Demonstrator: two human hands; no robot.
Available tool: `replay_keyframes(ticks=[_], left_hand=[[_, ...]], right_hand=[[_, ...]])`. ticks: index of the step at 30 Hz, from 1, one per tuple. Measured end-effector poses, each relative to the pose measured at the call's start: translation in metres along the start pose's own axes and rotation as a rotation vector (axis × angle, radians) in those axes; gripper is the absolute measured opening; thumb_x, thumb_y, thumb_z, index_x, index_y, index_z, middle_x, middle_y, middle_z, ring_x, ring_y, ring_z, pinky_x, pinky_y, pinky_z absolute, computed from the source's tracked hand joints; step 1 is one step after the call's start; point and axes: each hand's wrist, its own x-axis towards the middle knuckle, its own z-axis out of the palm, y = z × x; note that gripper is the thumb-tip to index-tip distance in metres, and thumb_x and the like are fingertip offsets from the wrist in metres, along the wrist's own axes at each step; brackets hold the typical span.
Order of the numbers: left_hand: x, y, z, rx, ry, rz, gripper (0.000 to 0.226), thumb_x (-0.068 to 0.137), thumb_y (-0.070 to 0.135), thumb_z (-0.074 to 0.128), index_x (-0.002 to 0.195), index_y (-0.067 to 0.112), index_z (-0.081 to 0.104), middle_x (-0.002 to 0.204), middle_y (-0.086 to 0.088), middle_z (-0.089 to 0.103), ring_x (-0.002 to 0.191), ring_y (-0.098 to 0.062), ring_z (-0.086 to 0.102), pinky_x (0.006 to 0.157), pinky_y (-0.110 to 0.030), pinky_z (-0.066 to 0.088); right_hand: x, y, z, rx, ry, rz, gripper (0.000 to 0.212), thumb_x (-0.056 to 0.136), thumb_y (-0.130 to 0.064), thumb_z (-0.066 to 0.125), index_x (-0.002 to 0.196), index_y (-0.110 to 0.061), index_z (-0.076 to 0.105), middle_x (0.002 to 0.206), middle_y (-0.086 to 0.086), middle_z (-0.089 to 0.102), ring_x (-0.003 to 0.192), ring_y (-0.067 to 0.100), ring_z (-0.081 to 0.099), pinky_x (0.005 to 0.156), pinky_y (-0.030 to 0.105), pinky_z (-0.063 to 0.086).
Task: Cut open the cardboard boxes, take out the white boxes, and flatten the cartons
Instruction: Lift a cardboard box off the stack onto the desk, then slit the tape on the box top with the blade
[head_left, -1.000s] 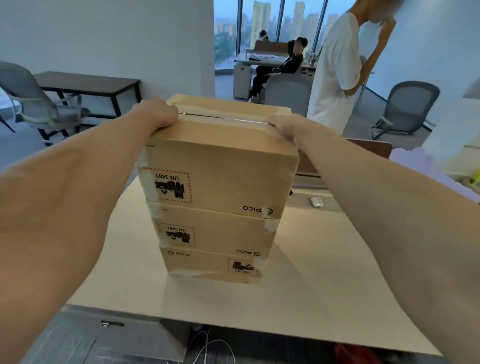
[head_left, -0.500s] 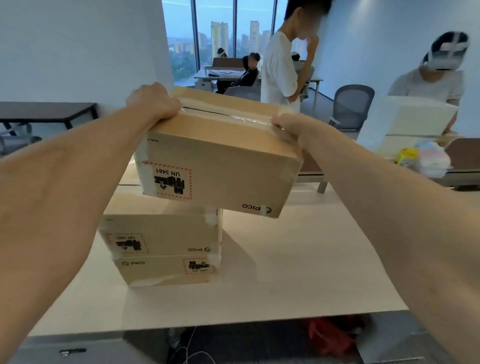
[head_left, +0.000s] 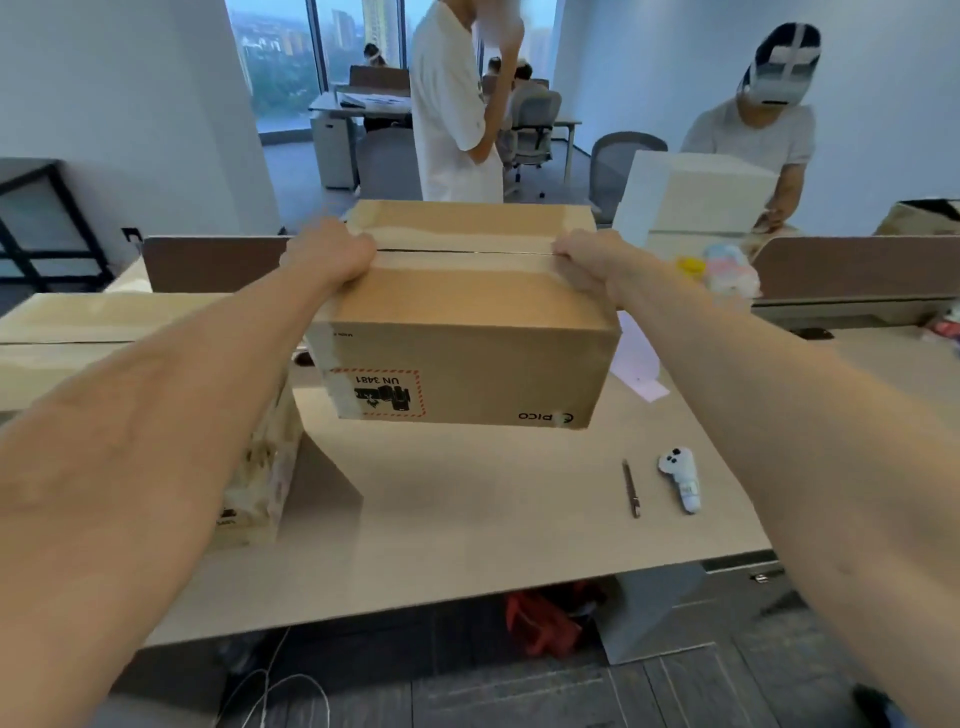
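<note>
**A:** Where's the cardboard box?

**B:** In the air over the desk, roughly level. The PICO / UN 3481 face is toward the camera, with the print upside down.

**A:** Hands?

**B:** Both are gripping it. The left hand is curled over the left end at the taped seam. The right hand does the same at the right end. Fingertips are hidden behind the box ends.

**A:** How will it handle?

**B:** My read is stiff corrugated board, since the walls aren't bowing. It's sealed, so likely loaded with moderate weight, and two hands make sense. The tape looks glossy and probably slick, so grip bare board at the end edges or get palms under the base.

**A:** Fragile?

**B:** The UN 3481 label suggests lithium cells inside. Set it down flat, don't drop it, and keep the cut along the seam shallow.

**A:** Tool?

**B:** A slim cutter lies on the desk, right of the box, just beside a white controller. The carton stack sits at left, so the space between is where I'd land it.
</note>
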Motion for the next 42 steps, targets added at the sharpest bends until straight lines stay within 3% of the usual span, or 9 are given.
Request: replay_keyframes(ticks=[6,11,16,23,28,31,34,37,42], left_hand=[[-0.023,-0.02,0.086,-0.013,-0.105,-0.171,0.052,0.1,0.036,0.042,0.137,0.0,0.042,0.136,-0.021,0.051,0.122,-0.039,0.049,0.095,-0.043,0.043],[-0.014,-0.066,0.162,-0.089,-0.189,-0.282,0.044,0.098,0.039,0.04,0.122,0.004,0.053,0.114,-0.014,0.061,0.106,-0.037,0.057,0.09,-0.042,0.049],[-0.009,-0.096,0.221,-0.075,-0.247,-0.398,0.057,0.099,0.042,0.042,0.135,-0.002,0.039,0.134,-0.021,0.051,0.121,-0.041,0.05,0.096,-0.045,0.044],[-0.003,-0.106,0.253,-0.075,-0.259,-0.41,0.057,0.097,0.045,0.046,0.131,0.0,0.04,0.132,-0.02,0.054,0.12,-0.041,0.051,0.095,-0.043,0.044],[0.011,-0.094,0.246,-0.176,-0.35,-0.534,0.066,0.09,0.034,0.053,0.141,0.002,0.026,0.136,-0.015,0.041,0.125,-0.038,0.043,0.092,-0.043,0.04],[0.018,-0.067,0.248,-0.202,-0.146,-0.354,0.063,0.084,0.018,0.059,0.139,0.001,0.031,0.141,-0.018,0.032,0.129,-0.034,0.035,0.105,-0.038,0.032],[0.016,-0.021,0.267,-0.529,-0.02,-0.148,0.04,0.088,0.008,0.052,0.127,0.008,0.045,0.131,-0.009,0.046,0.117,-0.023,0.047,0.095,-0.026,0.035],[0.01,0.024,0.294,-0.836,-0.132,-0.096,0.016,0.092,0.015,0.047,0.105,0.022,0.054,0.103,-0.003,0.064,0.09,-0.021,0.062,0.083,-0.039,0.052],[-0.006,0.07,0.335,-0.955,-0.195,-0.099,0.022,0.089,0.007,0.046,0.087,0.024,0.059,0.074,0.001,0.064,0.067,-0.012,0.059,0.066,-0.033,0.048]], right_hand=[[0.048,0.081,0.045,-0.12,-0.207,-0.066,0.021,0.086,-0.04,0.053,0.082,-0.019,0.053,0.091,0.001,0.055,0.101,0.026,0.053,0.098,0.038,0.046],[0.063,0.133,0.094,-0.07,-0.234,0.089,0.048,0.084,-0.037,0.057,0.121,-0.007,0.053,0.113,0.007,0.056,0.101,0.026,0.054,0.077,0.031,0.044],[0.087,0.179,0.143,0.001,-0.233,0.229,0.056,0.074,-0.034,0.062,0.119,-0.002,0.055,0.109,0.012,0.063,0.088,0.026,0.061,0.049,0.025,0.039],[0.117,0.205,0.163,0.041,-0.271,0.335,0.074,0.07,-0.042,0.063,0.131,-0.004,0.042,0.118,0.011,0.056,0.103,0.031,0.057,0.069,0.032,0.047],[0.13,0.214,0.16,0.105,-0.231,0.301,0.051,0.083,-0.036,0.061,0.124,-0.009,0.051,0.121,0.009,0.056,0.104,0.027,0.054,0.08,0.037,0.045],[0.137,0.207,0.15,0.182,-0.186,0.227,0.046,0.082,-0.033,0.062,0.121,-0.01,0.057,0.118,0.008,0.059,0.103,0.024,0.055,0.087,0.037,0.047],[0.142,0.207,0.137,0.27,-0.113,0.226,0.053,0.074,-0.035,0.062,0.123,-0.013,0.059,0.123,0.008,0.06,0.113,0.025,0.058,0.1,0.046,0.047],[0.153,0.229,0.127,0.258,-0.019,0.233,0.02,0.084,-0.021,0.058,0.098,-0.008,0.064,0.11,0.016,0.066,0.106,0.033,0.061,0.096,0.05,0.049],[0.157,0.309,0.111,0.006,0.068,0.329,0.032,0.089,-0.018,0.056,0.119,-0.007,0.06,0.118,0.01,0.063,0.111,0.027,0.058,0.09,0.029,0.043]])
